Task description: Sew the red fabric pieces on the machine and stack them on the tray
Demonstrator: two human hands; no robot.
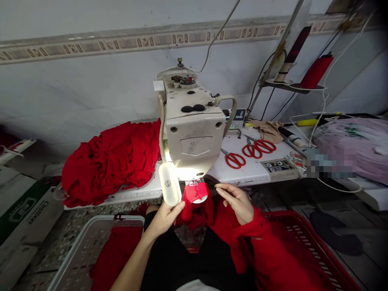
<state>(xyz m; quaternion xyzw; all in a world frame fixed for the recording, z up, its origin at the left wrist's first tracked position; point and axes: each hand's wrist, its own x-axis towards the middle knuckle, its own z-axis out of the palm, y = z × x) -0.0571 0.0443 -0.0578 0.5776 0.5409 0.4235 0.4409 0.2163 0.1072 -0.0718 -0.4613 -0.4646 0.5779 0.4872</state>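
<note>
While the red fabric piece (194,193) sits under the presser foot of the sewing machine (190,133), I see it lying between my two hands, just ahead of both. My left hand (165,218) is closed on the cloth's near left edge, thumb on top, pinching it just below the machine's lamp (169,184). My right hand (238,202) rests on the right, fingers loosely curled and partly open, with the red cloth draped over its wrist; I cannot tell whether its fingertips actually grip anything. The cloth runs from the needle back towards my lap and then trails right into the red basket (306,238). Both hands are about equally close to the needle, the left slightly nearer the folded edge. A heap of red cloth (112,161) lies left on the table (251,171); a white basket (75,254) sits below.
</note>
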